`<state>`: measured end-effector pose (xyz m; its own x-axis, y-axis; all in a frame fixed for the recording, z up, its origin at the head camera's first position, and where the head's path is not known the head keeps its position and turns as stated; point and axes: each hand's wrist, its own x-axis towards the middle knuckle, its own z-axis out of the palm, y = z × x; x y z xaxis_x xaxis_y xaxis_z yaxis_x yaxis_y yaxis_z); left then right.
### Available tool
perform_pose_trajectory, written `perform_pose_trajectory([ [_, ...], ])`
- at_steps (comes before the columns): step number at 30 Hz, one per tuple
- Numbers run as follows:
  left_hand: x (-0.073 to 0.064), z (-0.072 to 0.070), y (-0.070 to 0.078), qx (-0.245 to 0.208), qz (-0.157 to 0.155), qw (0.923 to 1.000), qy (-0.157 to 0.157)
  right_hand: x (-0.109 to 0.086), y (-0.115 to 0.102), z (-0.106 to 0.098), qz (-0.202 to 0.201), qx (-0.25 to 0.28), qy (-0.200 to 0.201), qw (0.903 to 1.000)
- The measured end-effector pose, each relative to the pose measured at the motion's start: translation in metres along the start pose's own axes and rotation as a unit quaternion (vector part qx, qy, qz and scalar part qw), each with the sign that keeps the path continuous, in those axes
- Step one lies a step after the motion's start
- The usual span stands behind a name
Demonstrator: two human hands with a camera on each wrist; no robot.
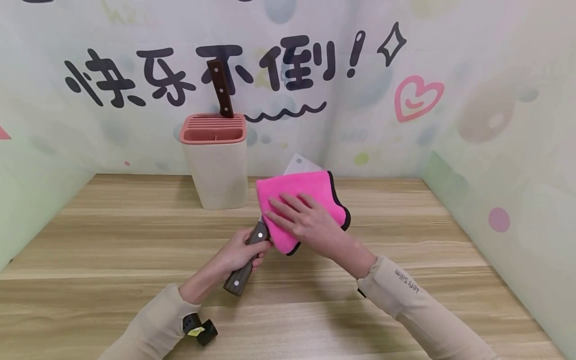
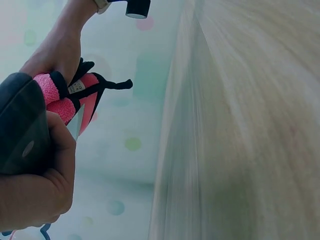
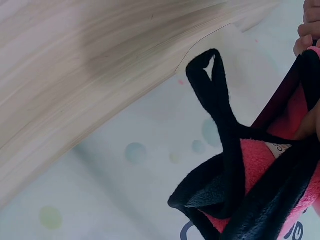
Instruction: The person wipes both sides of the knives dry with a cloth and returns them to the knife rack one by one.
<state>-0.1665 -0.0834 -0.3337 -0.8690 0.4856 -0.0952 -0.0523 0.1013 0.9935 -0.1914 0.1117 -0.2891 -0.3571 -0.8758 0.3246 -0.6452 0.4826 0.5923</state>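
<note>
My left hand (image 1: 238, 251) grips the dark riveted handle of a cleaver (image 1: 240, 281) above the table. The blade points up and away, and its pale far corner with a small hole shows beyond a pink cloth (image 1: 321, 192). This cloth has black edging and is folded over the blade, hiding most of it. My right hand (image 1: 310, 226) holds the cloth against the blade, fingers spread across the upper face. In the right wrist view, part of that hand (image 3: 311, 122) shows on the cloth's other side. A black loop hangs from the cloth (image 2: 62, 107) in the left wrist view.
A white knife block (image 1: 218, 175) with a pink slotted top stands at the back, left of the cloth. One knife with a brown handle (image 1: 220, 90) sticks up from it. A printed curtain (image 1: 360, 125) closes off the wood-grain table (image 1: 135, 235) behind and at the sides.
</note>
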Motion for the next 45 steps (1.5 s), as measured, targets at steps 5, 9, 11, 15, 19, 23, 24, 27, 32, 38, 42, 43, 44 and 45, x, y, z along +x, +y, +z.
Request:
perform_pose_trajectory([
  [5,0.0,0.0,0.001,-0.009,0.0,0.9999,0.007,0.0,-0.001,-0.001,-0.011,0.003,0.001,0.9999],
  [9,0.0,0.0,0.001,-0.009,0.003,0.9999,0.01,0.0,0.0,-0.001,-0.017,-0.003,0.004,0.9998],
  [11,0.0,0.0,0.001,-0.008,0.005,0.9999,0.01,0.0,0.0,-0.002,-0.017,-0.003,0.004,0.9998],
  [15,0.0,0.001,0.0,-0.007,0.013,0.9998,0.011,-0.001,0.001,-0.004,-0.015,0.004,0.002,0.9999],
  [19,0.0,0.001,0.0,-0.005,0.018,0.9998,0.013,-0.002,0.003,-0.003,-0.006,0.024,-0.005,0.9997],
  [23,-0.002,0.001,0.0,-0.009,0.019,0.9997,0.011,-0.003,0.006,-0.002,0.012,0.052,-0.014,0.9985],
  [24,-0.002,0.001,0.0,-0.01,0.02,0.9997,0.011,-0.003,0.007,-0.001,0.018,0.056,-0.015,0.9981],
  [27,-0.003,0.001,0.0,-0.012,0.021,0.9996,0.012,-0.004,0.011,0.0,0.033,0.062,-0.017,0.9974],
  [32,-0.004,0.001,0.0,-0.008,0.015,0.9998,0.014,-0.005,0.017,0.002,0.049,0.067,-0.027,0.9961],
  [38,-0.006,0.001,0.0,0.005,0.01,0.9999,0.012,-0.006,0.023,0.004,0.084,0.076,-0.039,0.9928],
  [42,-0.006,0.001,0.0,0.008,0.007,0.9999,0.012,-0.008,0.031,0.009,0.11,0.088,-0.029,0.9897],
  [43,-0.006,0.001,0.0,0.009,0.006,0.9999,0.012,-0.009,0.033,0.01,0.116,0.088,-0.026,0.989],
  [44,-0.007,0.001,0.0,0.01,0.006,0.9999,0.012,-0.011,0.035,0.012,0.122,0.088,-0.025,0.9883],
  [45,-0.007,0.001,0.0,0.012,0.008,0.9998,0.012,-0.012,0.036,0.013,0.128,0.088,-0.024,0.9876],
])
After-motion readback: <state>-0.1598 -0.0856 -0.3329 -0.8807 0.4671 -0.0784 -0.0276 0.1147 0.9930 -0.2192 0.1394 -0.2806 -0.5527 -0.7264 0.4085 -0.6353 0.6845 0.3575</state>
